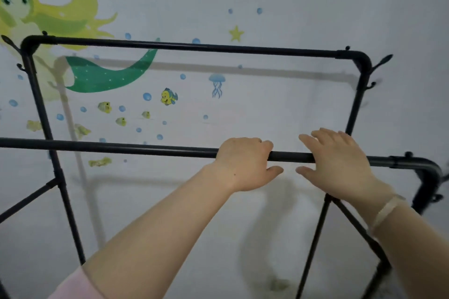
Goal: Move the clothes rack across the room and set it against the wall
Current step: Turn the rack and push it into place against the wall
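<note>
**Two hands on the near rail, rack standing before the painted wall**

While the left hand [243, 165] is curling its fingers over the near top rail [109, 147] of the black clothes rack [184, 46], clenched around the tube with the thumb pointing right below it, the right hand [337, 165] is lying just beside it on the same rail; its fingers are spreading flat over the tube and the thumb is reaching underneath, a looser hold than the left, not fully closed; the two hands are sitting near each other toward the right end of the rail, a short bare stretch of tube showing between them.

A pale band [386, 211] is circling the right wrist; a pink sleeve [77, 286] is showing at the lower left edge.

The rack is standing directly in front of the person, its far top rail running parallel higher in the view, with rounded corner joints and small hooks [381, 60] at the ends; slanted legs are crossing below at both sides.

Behind it the wall [303, 2] is carrying a mural: a mermaid [48, 14] with yellow hair and green tail, a yellow fish [168, 96], a jellyfish [217, 85], a star [236, 33], blue bubbles; the rack's shadow is falling on the wall, so the two are close, though whether they are touching cannot be told.
</note>
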A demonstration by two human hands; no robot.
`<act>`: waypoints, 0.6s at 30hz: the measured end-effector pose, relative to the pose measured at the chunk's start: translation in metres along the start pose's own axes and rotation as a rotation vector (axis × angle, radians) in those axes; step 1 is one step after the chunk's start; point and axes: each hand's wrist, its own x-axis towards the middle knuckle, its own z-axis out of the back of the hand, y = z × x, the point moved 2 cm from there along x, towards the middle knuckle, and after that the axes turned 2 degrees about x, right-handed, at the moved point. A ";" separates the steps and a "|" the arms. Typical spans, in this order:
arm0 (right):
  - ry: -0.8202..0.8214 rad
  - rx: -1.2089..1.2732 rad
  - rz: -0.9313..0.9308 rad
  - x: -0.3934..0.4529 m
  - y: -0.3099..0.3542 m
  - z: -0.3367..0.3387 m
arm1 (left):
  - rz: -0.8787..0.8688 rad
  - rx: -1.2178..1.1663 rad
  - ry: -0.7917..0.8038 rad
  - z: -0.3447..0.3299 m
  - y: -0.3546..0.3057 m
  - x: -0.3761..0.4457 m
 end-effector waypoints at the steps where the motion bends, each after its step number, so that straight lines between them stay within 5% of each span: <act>1: 0.025 -0.026 -0.029 -0.005 -0.020 -0.003 | 0.000 0.000 0.008 -0.002 -0.010 0.008; 7: 0.007 -0.108 -0.118 -0.014 -0.103 -0.010 | 0.049 0.073 0.022 -0.011 -0.043 0.042; 18: -0.133 -0.292 0.011 0.010 -0.117 -0.030 | 0.115 0.190 -0.215 -0.023 -0.033 0.041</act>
